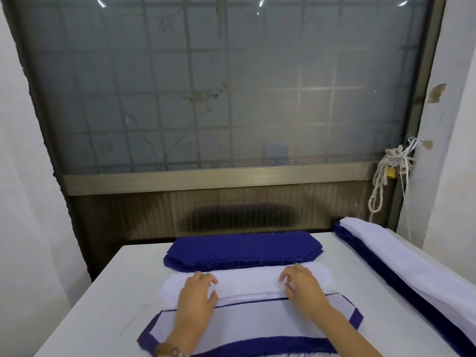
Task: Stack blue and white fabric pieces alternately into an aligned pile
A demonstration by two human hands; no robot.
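Observation:
A stack of blue fabric pieces [242,247] lies at the far side of the white table [103,305]. Just in front of it sits a stack of white fabric pieces [247,280]. Nearest to me is the aligned pile [257,322], topped by a white piece with blue edges showing around it. My left hand [197,292] and my right hand [302,286] both lie on the white stack with fingers curled. Each pinches the near edge of the top white piece, which looks slightly lifted between them.
A long pile of layered blue and white fabric [391,261] runs along the table's right edge. A frosted window [219,86] with a metal sill is behind the table. A knotted white cord [381,176] hangs at the right wall.

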